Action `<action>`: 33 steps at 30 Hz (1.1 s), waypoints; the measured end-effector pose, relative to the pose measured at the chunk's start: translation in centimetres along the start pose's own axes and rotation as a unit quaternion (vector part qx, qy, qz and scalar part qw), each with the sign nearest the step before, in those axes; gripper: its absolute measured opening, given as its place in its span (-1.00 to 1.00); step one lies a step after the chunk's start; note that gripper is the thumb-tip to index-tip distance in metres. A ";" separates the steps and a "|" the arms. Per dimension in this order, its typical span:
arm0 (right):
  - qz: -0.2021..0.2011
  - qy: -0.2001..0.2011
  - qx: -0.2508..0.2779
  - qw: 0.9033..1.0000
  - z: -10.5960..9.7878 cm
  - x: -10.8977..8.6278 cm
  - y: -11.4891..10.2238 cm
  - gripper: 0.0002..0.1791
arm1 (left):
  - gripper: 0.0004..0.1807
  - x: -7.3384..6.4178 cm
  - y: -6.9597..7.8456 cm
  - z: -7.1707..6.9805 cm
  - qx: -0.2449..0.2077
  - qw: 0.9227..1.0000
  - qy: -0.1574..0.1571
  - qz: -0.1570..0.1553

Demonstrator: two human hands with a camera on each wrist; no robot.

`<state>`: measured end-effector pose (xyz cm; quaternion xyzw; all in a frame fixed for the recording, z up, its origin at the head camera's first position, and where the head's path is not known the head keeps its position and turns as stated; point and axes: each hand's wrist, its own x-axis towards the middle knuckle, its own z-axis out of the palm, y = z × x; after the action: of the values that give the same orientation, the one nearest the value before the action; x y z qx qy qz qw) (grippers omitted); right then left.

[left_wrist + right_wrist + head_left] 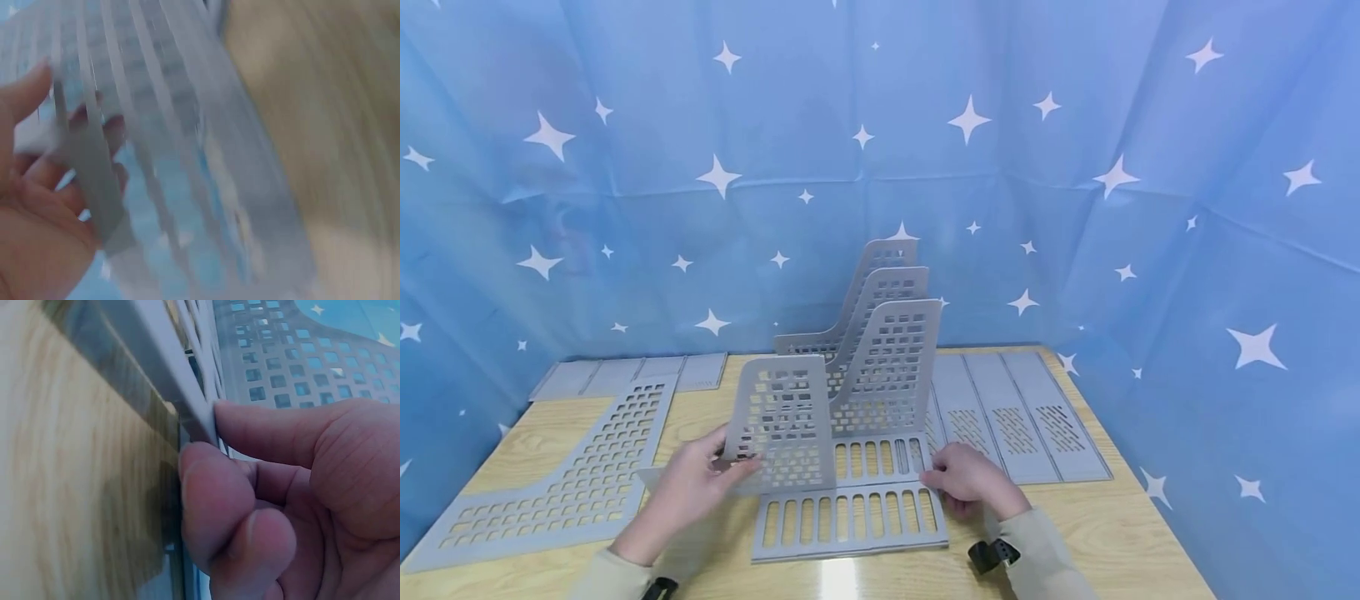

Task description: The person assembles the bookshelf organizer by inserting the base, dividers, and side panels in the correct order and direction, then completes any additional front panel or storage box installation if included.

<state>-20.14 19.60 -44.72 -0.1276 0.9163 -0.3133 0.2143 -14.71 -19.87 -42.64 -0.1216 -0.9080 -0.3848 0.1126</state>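
Note:
My left hand (688, 483) grips a grey perforated plastic panel (790, 421) by its lower left part, thumb on the near face. The panel stands upright over the left side of a grey slotted base (850, 547), its lower edge right at the slots. In the left wrist view, the fingers (53, 187) curl behind a blurred grey slatted piece. My right hand (970, 477) pinches the base's right edge, thumb above and fingers below, as the right wrist view shows at the panel edge (187, 394). Three tall stepped dividers (917, 367) stand upright on the base, one behind another.
A flat stepped perforated panel (561, 492) lies on the wooden table (1120, 533) at the left. Behind it is a folded grey panel (700, 372). A wider folded panel with slanted slots (1030, 392) lies at the right. A blue star-patterned curtain (820, 125) hangs behind the table.

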 end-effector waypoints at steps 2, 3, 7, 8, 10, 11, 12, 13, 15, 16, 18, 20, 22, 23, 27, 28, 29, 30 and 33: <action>-0.011 -0.007 0.001 1.000 -0.1 -0.1 0.1 -0.57 | -0.57 -0.6 -1.2 -1.5 0.051 0.999 -0.001 0.000; -0.016 -0.010 0.001 1.000 -0.2 -0.1 0.1 -0.57 | -0.57 -1.0 -1.9 -2.2 0.070 0.998 0.001 -0.008; -0.019 -0.018 -0.004 1.000 -0.6 -0.3 0.3 -0.56 | -0.72 -2.0 -4.3 -3.9 0.049 0.998 0.000 -0.027; -0.018 -0.019 -0.004 1.000 -0.6 -0.3 0.4 -0.57 | -0.79 -2.1 -4.7 -4.0 0.033 0.999 -0.003 -0.026; -0.020 -0.022 -0.004 1.000 -0.7 -0.3 0.5 -0.58 | -0.91 -2.1 -5.2 -4.1 0.000 1.000 -0.013 -0.018; -0.021 -0.024 -0.002 0.999 -0.7 -0.3 0.6 -0.58 | -0.92 -2.1 -5.2 -4.0 -0.007 1.000 -0.017 -0.016; -0.023 -0.025 0.000 0.999 -0.7 -0.3 0.7 -0.59 | -0.91 -2.0 -5.2 -4.0 -0.013 1.000 -0.021 -0.014; -0.027 -0.027 0.002 0.999 -0.7 -0.3 0.8 -0.60 | -0.90 -1.9 -5.1 -4.0 -0.010 1.000 -0.024 -0.015; -0.035 -0.033 0.007 0.999 -0.8 -0.3 1.1 -0.60 | -0.90 -1.6 -4.9 -4.0 -0.001 0.999 -0.035 -0.025; -0.040 -0.037 0.011 0.998 -0.9 -0.3 1.3 -0.60 | -0.91 -1.5 -4.8 -4.0 0.000 0.999 -0.042 -0.028; -0.051 -0.044 0.019 0.998 -1.1 -0.2 1.7 -0.59 | -0.91 -1.3 -4.6 -4.0 0.002 0.998 -0.052 -0.028; -0.062 -0.054 0.030 0.996 -1.3 -0.2 1.9 -0.59 | -0.91 -1.2 -4.7 -4.0 0.000 0.998 -0.059 -0.022; -0.068 -0.061 0.042 0.995 -1.5 -0.3 2.1 -0.59 | -0.90 -1.2 -4.7 -3.8 -0.007 0.998 -0.061 -0.006; -0.069 -0.063 0.047 0.995 -1.6 -0.3 2.1 -0.58 | -0.89 -1.2 -4.7 -3.7 -0.012 0.998 -0.061 0.001; -0.075 -0.064 0.054 0.994 -1.4 -0.4 2.0 -0.59 | -0.89 -0.8 -3.8 -2.2 -0.028 0.996 -0.058 0.057; -0.080 -0.064 0.057 0.993 -1.3 -0.3 1.9 -0.59 | -0.89 -0.6 -3.3 -1.5 -0.034 0.995 -0.064 0.072; -0.085 -0.066 0.060 0.992 -1.1 -0.2 1.7 -0.60 | -0.89 -0.3 -2.8 -0.8 -0.043 0.993 -0.075 0.086; -0.092 -0.069 0.062 0.991 -0.9 -0.1 1.6 -0.60 | -0.88 0.0 -2.3 -0.1 -0.053 0.990 -0.088 0.098; -0.099 -0.080 0.079 0.989 -0.2 0.2 1.1 -0.63 | -0.85 0.9 -1.0 1.6 -0.075 0.985 -0.125 0.092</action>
<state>-20.53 20.48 -45.36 -0.2248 0.8517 -0.3928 0.2641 -16.05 -19.26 -44.08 -0.2596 -0.8684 -0.4217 0.0238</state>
